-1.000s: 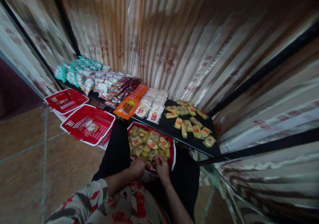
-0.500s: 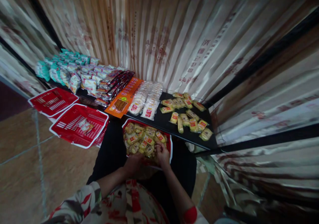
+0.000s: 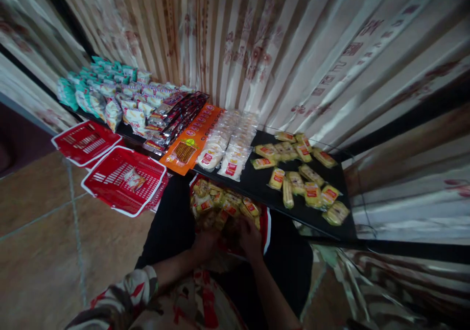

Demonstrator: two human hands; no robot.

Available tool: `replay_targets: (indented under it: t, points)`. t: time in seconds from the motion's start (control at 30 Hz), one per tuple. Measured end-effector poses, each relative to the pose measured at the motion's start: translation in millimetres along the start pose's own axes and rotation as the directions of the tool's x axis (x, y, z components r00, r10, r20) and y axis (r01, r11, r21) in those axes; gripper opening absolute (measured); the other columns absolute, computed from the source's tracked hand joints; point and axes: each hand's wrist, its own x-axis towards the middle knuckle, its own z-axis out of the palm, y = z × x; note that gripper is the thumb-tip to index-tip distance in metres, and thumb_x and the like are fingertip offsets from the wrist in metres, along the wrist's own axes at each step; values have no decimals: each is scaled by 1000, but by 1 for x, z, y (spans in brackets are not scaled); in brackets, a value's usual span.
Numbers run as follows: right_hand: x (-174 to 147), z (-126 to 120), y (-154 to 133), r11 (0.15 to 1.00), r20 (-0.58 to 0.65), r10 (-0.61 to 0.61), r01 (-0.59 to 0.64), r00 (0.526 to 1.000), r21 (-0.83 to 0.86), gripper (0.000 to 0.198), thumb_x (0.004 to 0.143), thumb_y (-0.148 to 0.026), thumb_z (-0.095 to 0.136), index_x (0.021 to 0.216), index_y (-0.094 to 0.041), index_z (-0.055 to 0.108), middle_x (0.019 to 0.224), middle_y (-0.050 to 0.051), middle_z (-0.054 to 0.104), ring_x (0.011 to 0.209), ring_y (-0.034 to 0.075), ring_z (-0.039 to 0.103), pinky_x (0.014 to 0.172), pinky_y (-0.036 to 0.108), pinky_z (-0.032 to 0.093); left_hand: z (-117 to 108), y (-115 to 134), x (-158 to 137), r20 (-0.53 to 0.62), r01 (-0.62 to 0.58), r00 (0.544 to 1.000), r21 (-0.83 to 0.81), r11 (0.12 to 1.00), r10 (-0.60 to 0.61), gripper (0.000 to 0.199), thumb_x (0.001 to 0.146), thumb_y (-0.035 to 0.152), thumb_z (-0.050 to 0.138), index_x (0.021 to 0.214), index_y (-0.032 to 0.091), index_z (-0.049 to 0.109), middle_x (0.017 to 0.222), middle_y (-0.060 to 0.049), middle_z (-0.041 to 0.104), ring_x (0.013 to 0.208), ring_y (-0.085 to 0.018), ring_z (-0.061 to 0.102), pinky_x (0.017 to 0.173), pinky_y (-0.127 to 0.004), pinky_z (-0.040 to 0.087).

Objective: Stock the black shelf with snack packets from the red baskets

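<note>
A red basket with a white rim (image 3: 268, 229) rests on my lap, heaped with small yellow-wrapped snack packets (image 3: 230, 207) bearing red labels. My left hand (image 3: 205, 244) is at the basket's near left side, its fingers dim and partly hidden among the packets. At the near right part of the heap, my right hand (image 3: 251, 237) has its fingers curled down and closed; what they grip is too dark to make out. Several similar yellow packets (image 3: 313, 194) lie loose on the black shelf (image 3: 253, 185) just beyond the basket.
Along the shelf stand white round crackers in clear packs (image 3: 235, 149), an orange snack bag (image 3: 193, 136), dark shiny packets (image 3: 179, 119) and white and teal bags (image 3: 125, 100). Two red baskets sit at left, the nearer one (image 3: 110, 173) holding a packet. A pleated curtain (image 3: 286, 51) hangs behind.
My view has swung, so the shelf and baskets sit differently in frame. Both hands have stayed in the lap basket, the right one now lower and deeper among the packets.
</note>
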Motion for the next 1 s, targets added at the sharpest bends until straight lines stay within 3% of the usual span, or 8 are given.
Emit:
replay_targets:
  t: [0.17,0.4,0.53,0.63,0.77,0.83,1.0]
  points:
    - [-2,-2,-2,1000,75,27,-27,997,1,40,80,-49,43,94,-18,64,81,9,70,69,21,64,68,35,51,-2,1,10,-17,-38,999,-57,998,37,31,80,12,42,103,19,62,109,-8,63,103,-21,58,91,-32,44]
    - [-2,-12,-17,1000,-21,13,-14,1000,-8,44,83,-49,39,101,-17,63,93,11,70,83,23,66,75,37,51,-5,0,13,-95,-87,993,-146,986,73,31,80,8,40,96,21,64,102,-6,65,98,-19,60,88,-30,46]
    - [17,-20,-35,993,-71,-96,91,993,-77,42,86,-43,35,105,-17,63,104,11,68,97,23,62,86,38,48,-25,6,29,-249,-79,967,-126,989,45,26,84,15,40,96,19,63,106,-8,60,99,-18,58,91,-31,45]
    - [31,-18,-50,959,44,-194,199,980,-201,38,87,-32,36,109,-17,62,110,11,66,102,22,59,92,37,45,-41,14,52,-316,17,948,-88,996,-44,24,84,22,45,102,18,60,111,-9,58,102,-20,55,93,-34,44]
    - [32,-5,-62,881,261,-164,260,951,-395,44,84,-16,37,124,-19,54,123,11,59,110,20,56,93,33,42,-42,19,79,-162,184,963,-189,965,-216,42,80,19,49,122,16,50,127,-13,53,115,-23,51,99,-33,38]
    - [28,0,-64,843,274,-95,223,957,-490,48,83,-11,36,128,-20,51,125,11,58,108,20,58,90,32,44,-36,19,84,-110,241,957,-220,945,-270,43,81,18,48,123,13,49,127,-15,54,117,-24,51,100,-34,37]
    - [20,-2,-66,812,266,-55,198,962,-549,49,81,-8,37,125,-19,54,120,12,60,102,21,60,86,31,44,-28,22,77,-156,214,954,-236,948,-255,39,83,18,44,120,11,53,125,-17,55,116,-24,52,100,-34,37]
